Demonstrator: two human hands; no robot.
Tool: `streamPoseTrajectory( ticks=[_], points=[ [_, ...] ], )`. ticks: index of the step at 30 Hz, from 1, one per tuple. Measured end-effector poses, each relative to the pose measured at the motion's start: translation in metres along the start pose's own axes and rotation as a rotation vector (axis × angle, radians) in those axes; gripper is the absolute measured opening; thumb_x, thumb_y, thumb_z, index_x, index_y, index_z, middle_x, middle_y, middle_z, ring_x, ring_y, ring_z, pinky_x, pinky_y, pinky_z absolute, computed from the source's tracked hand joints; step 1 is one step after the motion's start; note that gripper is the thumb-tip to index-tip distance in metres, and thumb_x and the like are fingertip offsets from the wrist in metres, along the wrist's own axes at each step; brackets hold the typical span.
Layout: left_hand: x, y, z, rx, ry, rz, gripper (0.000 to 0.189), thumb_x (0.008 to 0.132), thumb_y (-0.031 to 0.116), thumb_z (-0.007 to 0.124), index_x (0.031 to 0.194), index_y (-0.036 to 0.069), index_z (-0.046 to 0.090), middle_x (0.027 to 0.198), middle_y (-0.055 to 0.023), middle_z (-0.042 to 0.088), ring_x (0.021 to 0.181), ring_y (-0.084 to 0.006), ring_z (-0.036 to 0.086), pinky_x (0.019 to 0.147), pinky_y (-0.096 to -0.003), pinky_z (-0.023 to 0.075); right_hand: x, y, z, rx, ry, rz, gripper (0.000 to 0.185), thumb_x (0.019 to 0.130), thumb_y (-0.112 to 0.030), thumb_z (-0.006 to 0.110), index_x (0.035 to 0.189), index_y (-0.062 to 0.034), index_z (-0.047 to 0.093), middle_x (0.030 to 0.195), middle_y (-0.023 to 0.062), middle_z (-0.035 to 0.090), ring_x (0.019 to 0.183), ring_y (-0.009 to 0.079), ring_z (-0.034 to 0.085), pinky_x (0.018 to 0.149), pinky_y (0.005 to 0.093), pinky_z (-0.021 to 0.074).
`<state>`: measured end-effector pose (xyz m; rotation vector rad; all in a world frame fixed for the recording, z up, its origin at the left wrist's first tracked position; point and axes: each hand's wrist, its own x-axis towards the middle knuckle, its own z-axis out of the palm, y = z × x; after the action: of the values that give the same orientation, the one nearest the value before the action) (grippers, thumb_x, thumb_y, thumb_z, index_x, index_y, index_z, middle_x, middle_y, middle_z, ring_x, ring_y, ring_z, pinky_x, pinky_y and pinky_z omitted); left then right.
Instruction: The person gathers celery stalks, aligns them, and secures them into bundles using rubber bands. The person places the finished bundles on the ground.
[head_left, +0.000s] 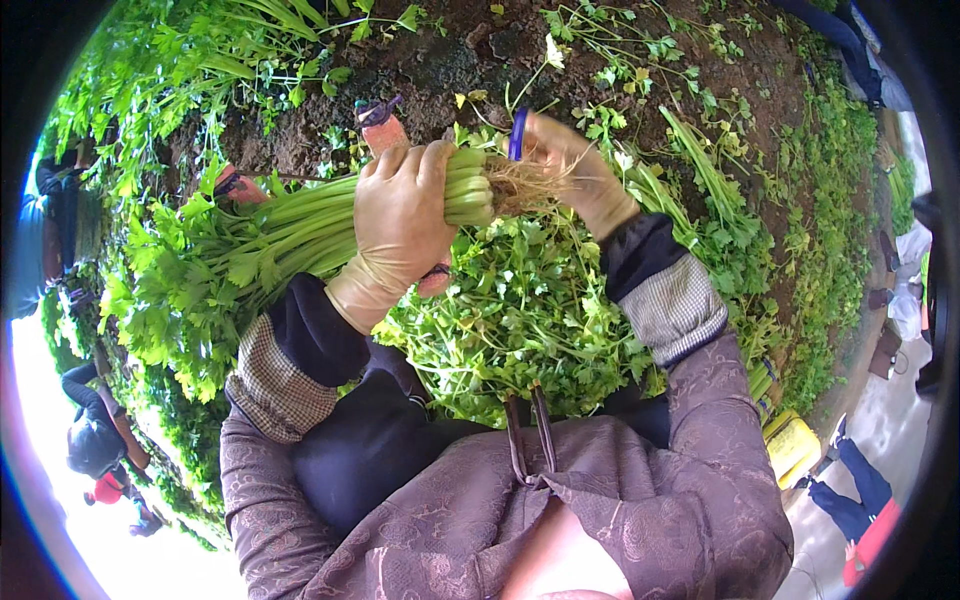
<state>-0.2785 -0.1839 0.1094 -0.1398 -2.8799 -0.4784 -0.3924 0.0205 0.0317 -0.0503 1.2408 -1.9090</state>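
Observation:
My left hand (401, 202), in a pale thin glove, grips a bunch of celery (307, 217) around its stalks near the base. The bunch lies sideways, with leaves (172, 292) spreading left and pale stringy roots (525, 184) at the right end. My gloved right hand (581, 169) is blurred, close beside those roots. Its fingers are curled on a narrow blue object (517, 135) whose exact kind is unclear. Pink patterned pieces with dark trim, one a pink piece (386, 135) behind the bunch, are partly hidden.
Leafy greens (517, 300) cover the ground before my lap. Loose celery stalks (701, 165) lie on brown soil (450, 60) to the right. A yellow container (791, 450) sits at the lower right, near a person in red (874, 540). Other people (97, 442) are at left.

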Motion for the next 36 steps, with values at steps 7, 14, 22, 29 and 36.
streamPoseTrajectory(
  ticks=[7,14,22,29,36],
  points=[
    [0.002,-0.001,0.0,0.016,0.011,0.018,0.054,0.064,0.009,0.068,0.116,0.006,0.055,0.096,-0.0082,0.063,0.092,-0.0293,0.058,0.08,-0.0419,0.0458,0.036,-0.03,0.04,0.565,-0.27,-0.172,0.039,0.102,-0.031,0.05,0.126,-0.0004,0.054,0.119,0.0176,0.061,0.117,0.0305,0.058,0.102,0.0465,0.0488],
    [0.001,-0.003,0.001,0.025,-0.003,0.019,0.063,0.064,0.011,0.071,0.125,0.003,0.053,0.095,-0.0087,0.061,0.091,-0.0293,0.058,0.078,-0.0419,0.0456,0.019,-0.027,0.054,0.193,-0.229,-0.078,0.051,0.104,-0.036,0.044,0.14,-0.0006,0.043,0.126,0.0172,0.059,0.115,0.0266,0.06,0.099,0.0425,0.0507],
    [0.002,-0.002,-0.001,0.018,-0.02,0.002,0.082,0.062,0.018,0.077,0.135,0.003,0.046,0.098,-0.0097,0.062,0.093,-0.0295,0.059,0.079,-0.0411,0.0464,0.017,-0.02,0.05,0.148,-0.176,-0.02,0.051,0.1,-0.033,0.054,0.139,-0.0015,0.045,0.116,0.0112,0.063,0.109,0.0219,0.061,0.097,0.0382,0.0514],
    [0.001,-0.003,0.003,0.031,0.006,0.007,0.097,0.065,0.03,0.083,0.146,0.004,0.036,0.102,-0.0114,0.064,0.098,-0.0297,0.06,0.083,-0.041,0.0467,0.019,-0.019,0.051,0.108,-0.116,0.034,0.05,0.098,-0.029,0.06,0.137,-0.0011,0.045,0.103,0.0059,0.062,0.095,0.0153,0.062,0.085,0.0284,0.0537],
    [0.002,-0.002,-0.001,0.019,-0.078,-0.02,0.081,0.064,0.03,0.083,0.135,0.01,0.05,0.099,-0.0094,0.064,0.096,-0.0301,0.06,0.082,-0.0418,0.0468,0.026,-0.015,0.044,0.056,-0.166,0.039,0.044,0.101,-0.023,0.055,0.138,-0.0003,0.045,0.102,0.0049,0.062,0.095,0.0137,0.062,0.087,0.0285,0.0526]
  ],
)
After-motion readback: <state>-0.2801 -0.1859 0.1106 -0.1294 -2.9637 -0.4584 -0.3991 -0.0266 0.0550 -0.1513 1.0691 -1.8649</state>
